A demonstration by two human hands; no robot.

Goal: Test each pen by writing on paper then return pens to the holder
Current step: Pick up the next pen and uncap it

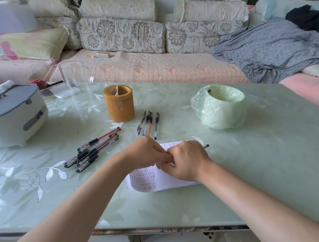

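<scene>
1. Forearms (76, 210) enter from six o'clock and meet over the paper (145, 179). The right hand (187, 160) has its fingers wrapped round a pen (206, 146), whose end pokes out at two o'clock.
2. Curled as well is the left hand (145, 153), thumb against the right (what it pinches, if anything, is hidden).
3. Such a pen looks light, stiff and smooth, likely to roll on the glossy table (234, 191). I would take it at the dark grip.
4. Rows of small repeated marks fill the paper, too small to read, and no brand is legible.
5. At eleven o'clock stands the holder (119, 104), with four pens (148, 122) at twelve and a bundle (93, 150) at nine.
</scene>
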